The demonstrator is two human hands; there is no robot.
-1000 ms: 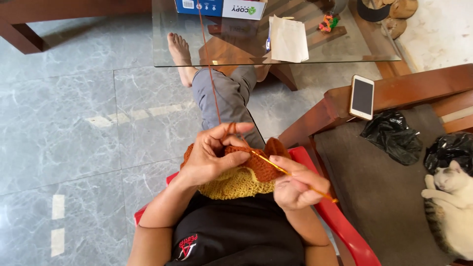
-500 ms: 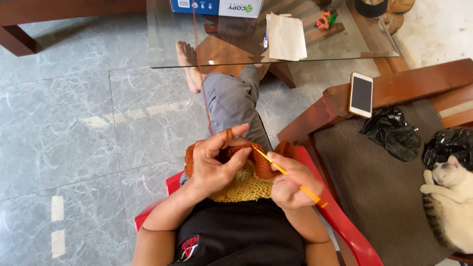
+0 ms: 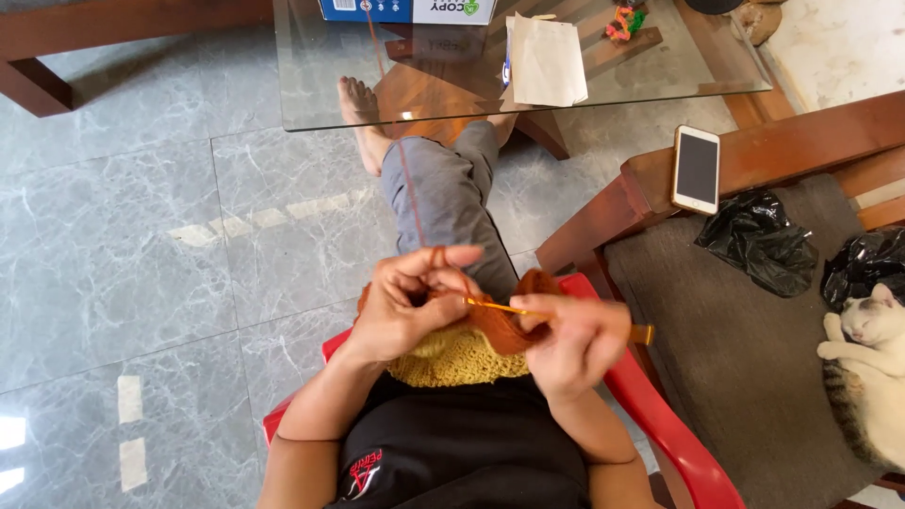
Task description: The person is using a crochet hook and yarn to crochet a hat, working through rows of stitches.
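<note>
My left hand (image 3: 407, 303) pinches the orange and yellow crochet piece (image 3: 462, 347) in my lap, with a strand of orange yarn (image 3: 401, 151) looped over its fingers and running up toward the glass table. My right hand (image 3: 573, 339) grips a yellow crochet hook (image 3: 500, 308), its tip pushed into the orange edge of the piece close to my left fingers. Both hands sit close together above my lap. I sit on a red plastic chair (image 3: 660, 424).
A glass-topped wooden table (image 3: 330, 94) stands ahead with a box (image 3: 410, 9) and folded paper (image 3: 547, 61) on it. To my right a wooden armchair holds a phone (image 3: 697, 170), black plastic bags (image 3: 759, 240) and a sleeping cat (image 3: 867, 377). Grey marble floor lies on the left.
My right hand has drawn closer to the left and turned the hook flatter. The view has shifted slightly upward; my left hand keeps its hold on the piece.
</note>
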